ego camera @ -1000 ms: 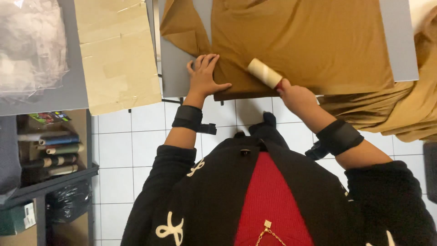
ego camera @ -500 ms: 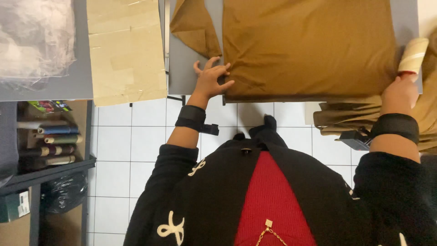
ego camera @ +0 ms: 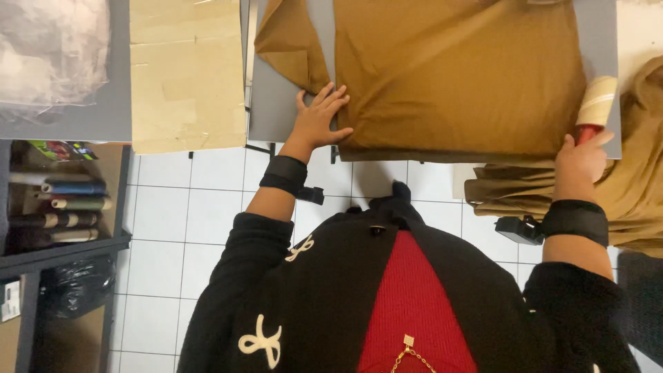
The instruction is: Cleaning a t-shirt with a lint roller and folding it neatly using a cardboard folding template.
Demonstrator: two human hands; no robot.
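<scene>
Now, starting with the biggest thing, I see the brown cloth (ego camera: 456, 76) spread flat across the grey surface (ego camera: 276, 110) in the upper middle of the frame, one flap turned back at upper left. A second ago the roller (ego camera: 595, 103) was near the cloth's lower edge, close to the other hand; it now stands at the right edge of the frame, off the cloth, so that pass looks finished to me. More brown cloth (ego camera: 639, 173) hangs heaped at right. A cardboard sheet (ego camera: 186, 76) lies upper left, beside a clear bag (ego camera: 52, 52). Below is white tiled floor (ego camera: 200, 214), with a shelf of rolls (ego camera: 55, 207) at left. My left hand (ego camera: 319, 119) presses flat, fingers spread, on the cloth's lower left corner. My right hand (ego camera: 580, 160) has its fingers closed round the roller's red handle.
</scene>
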